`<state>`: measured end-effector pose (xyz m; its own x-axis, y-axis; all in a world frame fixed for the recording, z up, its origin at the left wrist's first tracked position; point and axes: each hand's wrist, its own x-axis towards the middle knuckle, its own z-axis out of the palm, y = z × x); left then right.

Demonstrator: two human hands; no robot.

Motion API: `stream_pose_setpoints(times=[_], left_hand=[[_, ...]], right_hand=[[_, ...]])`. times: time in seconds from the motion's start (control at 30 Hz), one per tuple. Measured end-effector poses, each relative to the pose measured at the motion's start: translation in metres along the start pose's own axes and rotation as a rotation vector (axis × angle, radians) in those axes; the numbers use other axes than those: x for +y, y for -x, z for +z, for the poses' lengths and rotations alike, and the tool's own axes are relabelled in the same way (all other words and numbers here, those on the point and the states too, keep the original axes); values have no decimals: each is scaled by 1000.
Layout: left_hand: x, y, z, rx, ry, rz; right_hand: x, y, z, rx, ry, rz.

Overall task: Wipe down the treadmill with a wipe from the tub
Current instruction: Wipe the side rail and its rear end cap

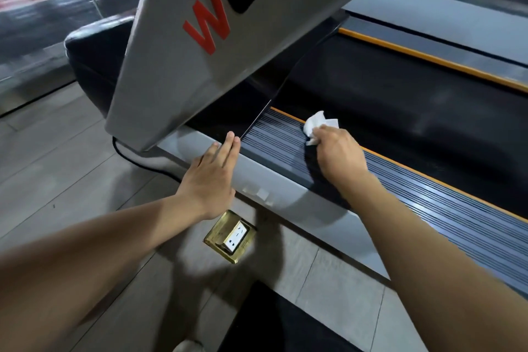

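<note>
The fingers of the right hand (338,153) are curled around a crumpled white paper wipe (318,123), which is pressed onto the ribbed grey side rail of the treadmill (414,194), just beside the orange stripe (400,164) at the edge of the black running belt (400,100). The wipe is bunched, probably so that pressure is given through a thick pad. The fingers of the left hand (213,177) are kept straight and together; nothing is held in them. They are laid flat on the smooth grey edge of the rail, left of the wipe, most likely to steady the body. Above them the tilted silver upright with red and black letters (200,46) is seen. On the near floor a brass floor socket (230,237) is set. The tub is not in view.
</note>
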<state>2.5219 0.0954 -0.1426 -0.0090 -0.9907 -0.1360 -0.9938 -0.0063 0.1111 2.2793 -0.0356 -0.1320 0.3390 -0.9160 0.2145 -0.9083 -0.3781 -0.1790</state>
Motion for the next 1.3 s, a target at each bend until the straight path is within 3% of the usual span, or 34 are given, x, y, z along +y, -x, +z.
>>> stream_pose_setpoints(times=[0.23,0.4,0.5,0.63,0.7,0.77,0.9,1.0,1.17,1.23,1.3], left_hand=[[12,0,-7,-26,-56,-46],[24,-6,-13,118,-77,28],[29,-12,-8,127,-75,242],[32,-12,-1,51,-43,251],[32,-14,-2,27,-48,234],[32,-15,-3,4,-46,225],[38,-16,-8,-32,-26,193],[40,-15,-13,-41,-23,178],[42,-14,-17,-100,-25,164],[44,-14,-15,-104,-18,152],[43,-15,-13,-103,-15,150]], right_hand=[[-10,9,13,124,-205,-35],[-9,25,10,14,-175,-142],[23,51,-1,58,-196,115],[46,82,0,158,-145,389],[24,63,7,134,-229,339],[-16,33,18,77,-318,167],[-69,12,32,-19,-314,-68],[-36,60,22,33,-294,10],[49,140,-2,167,-159,424],[23,131,2,162,-222,407],[-28,102,8,120,-287,238]])
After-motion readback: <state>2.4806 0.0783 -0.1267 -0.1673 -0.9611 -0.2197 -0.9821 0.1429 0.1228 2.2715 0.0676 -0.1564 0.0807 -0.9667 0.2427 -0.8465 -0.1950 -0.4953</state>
